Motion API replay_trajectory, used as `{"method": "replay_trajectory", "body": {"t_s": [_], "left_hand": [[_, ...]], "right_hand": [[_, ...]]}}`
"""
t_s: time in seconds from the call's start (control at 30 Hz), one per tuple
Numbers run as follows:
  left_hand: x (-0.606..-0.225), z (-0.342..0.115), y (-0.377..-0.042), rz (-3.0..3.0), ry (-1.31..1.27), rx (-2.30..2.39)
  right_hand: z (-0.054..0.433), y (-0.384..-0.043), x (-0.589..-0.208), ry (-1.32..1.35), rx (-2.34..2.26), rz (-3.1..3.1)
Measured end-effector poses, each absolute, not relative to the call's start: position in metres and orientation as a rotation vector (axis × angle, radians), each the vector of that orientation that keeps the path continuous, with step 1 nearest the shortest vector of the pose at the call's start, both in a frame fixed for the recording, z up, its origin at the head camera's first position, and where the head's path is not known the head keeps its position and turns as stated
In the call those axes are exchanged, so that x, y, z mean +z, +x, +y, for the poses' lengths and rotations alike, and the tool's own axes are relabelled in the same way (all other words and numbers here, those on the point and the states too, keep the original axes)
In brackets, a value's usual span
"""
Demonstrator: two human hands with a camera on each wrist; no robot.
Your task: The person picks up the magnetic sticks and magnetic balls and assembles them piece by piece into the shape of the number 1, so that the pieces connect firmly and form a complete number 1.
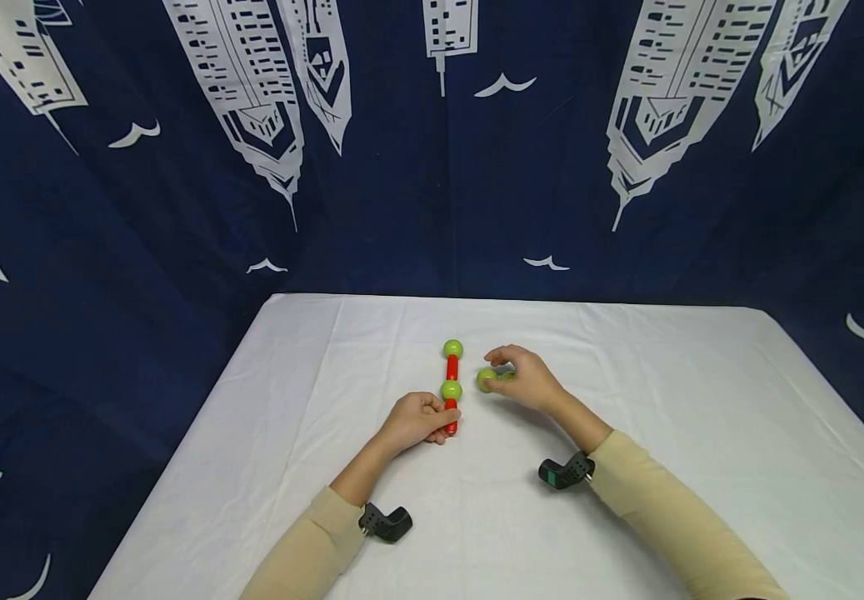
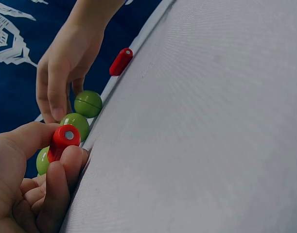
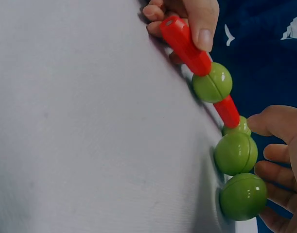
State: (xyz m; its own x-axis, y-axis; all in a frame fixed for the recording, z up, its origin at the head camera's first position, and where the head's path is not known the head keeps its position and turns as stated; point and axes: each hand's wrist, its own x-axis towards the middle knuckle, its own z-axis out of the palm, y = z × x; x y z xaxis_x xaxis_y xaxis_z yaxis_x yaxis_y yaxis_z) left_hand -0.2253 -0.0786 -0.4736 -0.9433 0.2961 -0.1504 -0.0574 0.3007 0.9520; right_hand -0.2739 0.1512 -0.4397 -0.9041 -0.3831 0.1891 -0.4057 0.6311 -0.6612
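Note:
My left hand [image 1: 422, 418] pinches the near red rod [image 2: 65, 140] between thumb and fingers. From this rod a straight line runs away over the white table: a green ball [image 3: 212, 82], another red rod [image 1: 451, 367], then a green ball [image 1: 453, 348] at the far end. The held rod's tip has a round silvery spot. My right hand [image 1: 525, 379] is just right of the line, thumb and fingers spread around two loose green balls. One loose ball [image 3: 235, 153] is at the thumb; the other [image 3: 243, 196] sits beside it, partly hidden by the hand in the head view.
A single red rod [image 2: 121, 62] lies beyond the right hand in the left wrist view. The white-covered table [image 1: 267, 417] ends at a far edge, where a dark blue curtain [image 1: 402, 233] with white buildings and birds hangs.

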Motion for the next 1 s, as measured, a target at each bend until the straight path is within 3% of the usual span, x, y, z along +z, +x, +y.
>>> {"method": "replay_trajectory", "body": {"t_s": [1.0], "left_hand": [[-0.474, -0.079, -0.225, 2.290, 0.224, 1.677]], "right_hand": [[0.148, -0.275, -0.457, 0.648, 1.130, -2.786]]}}
